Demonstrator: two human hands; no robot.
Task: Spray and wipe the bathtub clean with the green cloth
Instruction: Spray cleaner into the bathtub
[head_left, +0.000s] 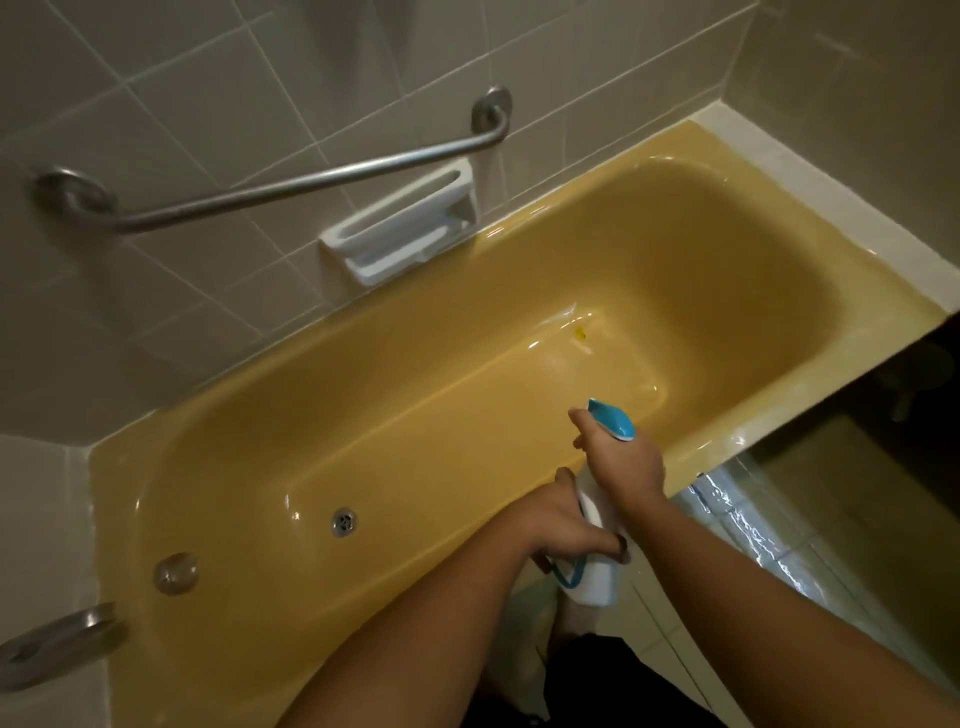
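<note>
A yellow bathtub (467, 322) runs diagonally across the head view. Over its near rim I hold a white spray bottle (597, 571) with a blue trigger head (615, 418). My right hand (618, 460) grips the bottle's neck just under the head, which points into the tub. My left hand (566, 525) grips the bottle's body lower down. A wet glossy patch (576, 332) with a small dark speck shows on the tub's far inner wall. No green cloth is in view.
A metal grab bar (291, 182) and a white soap holder (400, 228) are fixed to the tiled wall behind the tub. The drain (344, 521), an overflow cap (176, 571) and a metal spout (57, 636) sit at the left end. Tiled floor (769, 535) lies to the right.
</note>
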